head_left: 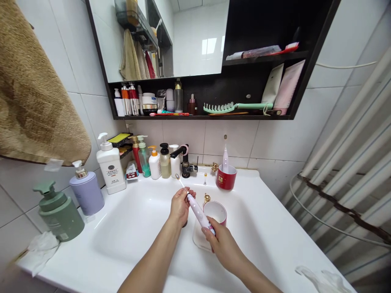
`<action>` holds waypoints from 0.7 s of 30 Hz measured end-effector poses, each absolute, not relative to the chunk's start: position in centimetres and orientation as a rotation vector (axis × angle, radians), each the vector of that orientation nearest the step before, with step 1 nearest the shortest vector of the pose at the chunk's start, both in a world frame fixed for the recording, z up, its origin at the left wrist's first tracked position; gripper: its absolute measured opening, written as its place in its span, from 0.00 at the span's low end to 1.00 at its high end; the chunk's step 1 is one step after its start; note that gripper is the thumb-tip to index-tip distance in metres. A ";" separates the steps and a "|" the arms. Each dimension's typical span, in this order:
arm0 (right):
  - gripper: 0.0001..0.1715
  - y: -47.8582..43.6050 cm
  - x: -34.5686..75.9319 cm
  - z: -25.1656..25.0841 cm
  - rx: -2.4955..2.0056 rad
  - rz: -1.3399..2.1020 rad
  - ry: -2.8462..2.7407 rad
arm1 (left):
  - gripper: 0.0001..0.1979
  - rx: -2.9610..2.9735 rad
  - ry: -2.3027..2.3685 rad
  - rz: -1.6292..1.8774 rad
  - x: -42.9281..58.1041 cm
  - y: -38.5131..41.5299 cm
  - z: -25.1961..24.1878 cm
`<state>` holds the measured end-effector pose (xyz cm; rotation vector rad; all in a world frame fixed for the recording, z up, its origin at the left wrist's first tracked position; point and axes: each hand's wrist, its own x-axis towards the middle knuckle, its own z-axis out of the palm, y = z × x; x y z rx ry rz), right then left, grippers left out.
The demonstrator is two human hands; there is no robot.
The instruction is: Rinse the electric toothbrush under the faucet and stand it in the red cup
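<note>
Over the white sink basin [131,215] I hold a pale pink electric toothbrush [197,209] in both hands. My right hand [224,244] is wrapped round the lower end of its handle. The fingers of my left hand [181,204] pinch near its neck, where the thin brush head [178,177] points up toward the black faucet [185,160]. Below and behind the handle, a red cup [225,219] with a white inside sits in the basin, partly hidden, on or beside a clear shallow tray [198,244]. Another red cup [226,179] on the rim holds a second electric toothbrush [225,158].
Several pump bottles [155,165] line the back left rim, with a purple bottle [87,191] and a green bottle [61,215] nearer. Crumpled tissue [42,248] lies at left. Overhead hangs a dark mirror cabinet [201,93] holding toiletries. A radiator [345,162] stands at right.
</note>
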<state>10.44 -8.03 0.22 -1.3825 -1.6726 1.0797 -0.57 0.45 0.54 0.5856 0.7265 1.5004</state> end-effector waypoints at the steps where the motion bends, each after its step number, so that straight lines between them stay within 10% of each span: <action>1: 0.17 -8.0 10.5 0.1 -1.394 1.105 -1.671 | 0.07 0.578 0.730 1.493 -0.6 0.5 0.5; 21: 0.15 -8.0 12.1 0.7 -1.368 1.095 -1.644 | 0.04 0.827 1.232 1.155 -0.2 4.7 0.3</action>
